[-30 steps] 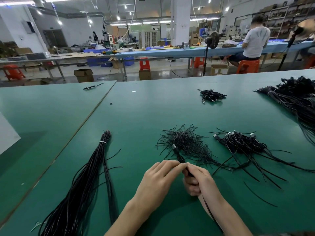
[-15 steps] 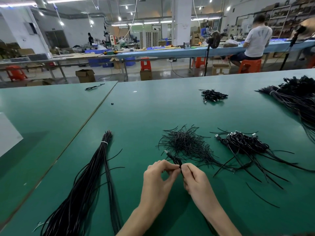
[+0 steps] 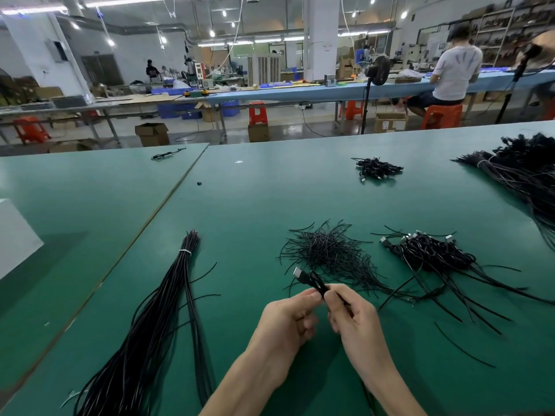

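head cam | faces forward-down | near green table | wide

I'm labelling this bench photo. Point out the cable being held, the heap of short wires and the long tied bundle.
cable (image 3: 312,280), head view, black fold behind its plug
heap of short wires (image 3: 327,250), head view, its middle
long tied bundle (image 3: 172,289), head view, strands below its white band

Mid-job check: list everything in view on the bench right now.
green work table: one, green, foreground
long tied bundle of black cables: one, black, left of hands
pile of thin black ties: one, black, centre
pile of coiled black plug cables: one, black, silver plugs, right
small black cable pile: one, black, far centre-right
large black cable bundle: one, black, far right
black cable with silver plug: one, black, pinched between both hands
left hand, right hand: two, near centre, gripping that cable
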Demonstrator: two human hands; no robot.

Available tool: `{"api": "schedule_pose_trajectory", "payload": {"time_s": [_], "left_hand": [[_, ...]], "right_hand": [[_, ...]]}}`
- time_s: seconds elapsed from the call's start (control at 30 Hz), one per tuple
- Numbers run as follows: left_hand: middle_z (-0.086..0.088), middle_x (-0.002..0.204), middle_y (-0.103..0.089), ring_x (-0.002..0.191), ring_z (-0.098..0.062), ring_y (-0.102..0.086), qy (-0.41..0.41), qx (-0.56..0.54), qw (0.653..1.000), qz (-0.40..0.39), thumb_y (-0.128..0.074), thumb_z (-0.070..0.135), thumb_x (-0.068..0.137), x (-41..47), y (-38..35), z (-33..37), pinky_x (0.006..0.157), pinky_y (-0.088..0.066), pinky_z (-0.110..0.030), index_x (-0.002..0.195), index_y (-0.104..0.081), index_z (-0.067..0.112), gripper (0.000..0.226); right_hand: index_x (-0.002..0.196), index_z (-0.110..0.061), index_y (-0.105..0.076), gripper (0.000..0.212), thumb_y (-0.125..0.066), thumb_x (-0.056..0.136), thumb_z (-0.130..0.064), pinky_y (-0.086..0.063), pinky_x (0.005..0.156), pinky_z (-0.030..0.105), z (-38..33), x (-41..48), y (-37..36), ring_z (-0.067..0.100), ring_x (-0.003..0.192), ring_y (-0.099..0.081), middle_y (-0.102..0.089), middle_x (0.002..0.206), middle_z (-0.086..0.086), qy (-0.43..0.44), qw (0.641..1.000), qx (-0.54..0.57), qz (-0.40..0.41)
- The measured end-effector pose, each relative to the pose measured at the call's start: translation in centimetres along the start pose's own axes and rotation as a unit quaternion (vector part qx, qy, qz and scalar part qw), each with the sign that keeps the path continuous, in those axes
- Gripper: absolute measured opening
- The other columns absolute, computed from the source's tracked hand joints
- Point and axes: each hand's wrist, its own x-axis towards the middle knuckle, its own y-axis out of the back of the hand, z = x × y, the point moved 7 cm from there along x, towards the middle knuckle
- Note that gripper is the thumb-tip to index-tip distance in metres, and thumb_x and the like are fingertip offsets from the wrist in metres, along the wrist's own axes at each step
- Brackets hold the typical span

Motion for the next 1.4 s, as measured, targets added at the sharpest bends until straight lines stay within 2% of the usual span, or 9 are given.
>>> {"api": "schedule_pose_trajectory", "payload": {"time_s": [0.27,0.47,0.7,0.87,0.93,1.07,1.13,1.23,1.4], "left_hand": [[0.002,0.078,-0.055,0.056,-0.010,-0.042,0.033,0.031,0.995,-0.093,-0.080,0.014,0.075,-0.2,-0.1,0.8,0.059,-0.038,-0.023,0.082,-0.076,0.013,0.008],[-0.002,0.082,-0.062,0.055,-0.009,-0.043,0.035,0.100,0.981,-0.163,-0.071,0.010,0.073,-0.8,-0.1,2.0,0.058,-0.036,-0.023,0.085,-0.079,0.009,0.015],[-0.013,0.077,-0.064,0.061,-0.017,-0.048,-0.070,0.187,0.977,-0.075,-0.070,0.008,0.068,-0.7,1.0,3.8,0.058,-0.040,-0.024,0.087,-0.079,0.006,0.021],[-0.008,0.070,-0.067,0.061,-0.014,-0.055,-0.179,0.231,0.956,-0.035,-0.072,0.005,0.077,-1.3,1.2,5.2,0.061,-0.046,-0.020,0.085,-0.079,0.009,0.011],[-0.004,0.070,-0.067,0.064,-0.014,-0.056,-0.227,0.281,0.932,-0.014,-0.072,-0.002,0.085,-1.5,1.6,5.9,0.064,-0.046,-0.020,0.086,-0.079,0.011,0.015],[0.017,0.086,-0.068,0.082,-0.007,-0.064,-0.369,0.507,0.777,0.051,-0.075,0.006,0.090,-2.7,1.7,6.7,0.075,-0.045,-0.013,0.092,-0.075,0.027,0.021],[0.019,0.089,-0.064,0.086,-0.007,-0.062,-0.393,0.544,0.740,0.050,-0.074,0.011,0.092,-3.0,1.5,6.4,0.076,-0.044,-0.012,0.095,-0.073,0.029,0.018],[0.015,0.087,-0.065,0.084,-0.008,-0.063,-0.391,0.517,0.759,0.059,-0.074,0.009,0.091,-3.0,1.6,6.1,0.075,-0.045,-0.011,0.093,-0.070,0.033,0.024],[0.004,0.069,-0.062,0.066,-0.006,-0.055,-0.289,0.364,0.880,0.097,-0.076,0.001,0.087,-2.0,1.9,5.4,0.066,-0.046,-0.017,0.088,-0.066,0.025,0.026]], "right_hand": [[0.090,-0.031,-0.068,0.008,-0.069,0.087,-0.039,-0.044,0.060,0.016,0.5,0.2,0.3,0.011,0.068,-0.057,-0.066,0.079,0.001,-0.025,0.997,0.066,0.001],[0.089,-0.034,-0.065,0.023,-0.077,0.074,-0.046,-0.038,0.067,0.025,0.8,0.1,1.2,0.011,0.073,-0.044,-0.046,0.079,-0.004,-0.023,0.999,-0.003,0.044],[0.089,-0.033,-0.056,0.036,-0.078,0.070,-0.054,-0.036,0.056,0.017,0.1,-0.8,1.7,0.005,0.059,-0.042,-0.051,0.065,-0.005,0.007,0.993,-0.045,0.110],[0.080,-0.031,-0.063,0.017,-0.073,0.083,-0.045,-0.038,0.057,0.010,-0.1,-0.8,0.8,0.003,0.065,-0.059,-0.070,0.072,-0.009,0.039,0.991,-0.105,0.072],[0.085,-0.035,-0.070,0.009,-0.067,0.089,-0.043,-0.048,0.067,0.017,-0.1,-0.6,0.3,0.009,0.080,-0.068,-0.073,0.083,-0.011,0.040,0.992,-0.102,0.059],[0.095,-0.040,-0.075,0.028,-0.049,0.102,-0.049,-0.049,0.073,0.015,0.3,-0.6,-0.7,0.005,0.084,-0.069,-0.075,0.089,-0.010,-0.010,0.999,-0.035,-0.008],[0.098,-0.037,-0.073,0.025,-0.056,0.097,-0.055,-0.053,0.073,0.022,0.5,-0.5,-1.1,0.001,0.080,-0.067,-0.075,0.088,-0.010,-0.029,0.998,-0.039,-0.036],[0.100,-0.029,-0.072,0.010,-0.073,0.091,-0.034,-0.055,0.083,0.040,0.7,-0.2,-1.0,0.011,0.093,-0.070,-0.075,0.093,-0.008,-0.026,0.998,-0.044,-0.039],[0.097,-0.040,-0.069,0.029,-0.077,0.090,-0.014,-0.050,0.073,0.038,0.2,-0.1,-0.7,0.016,0.085,-0.063,-0.067,0.092,-0.005,0.007,0.999,-0.035,-0.021]]}}
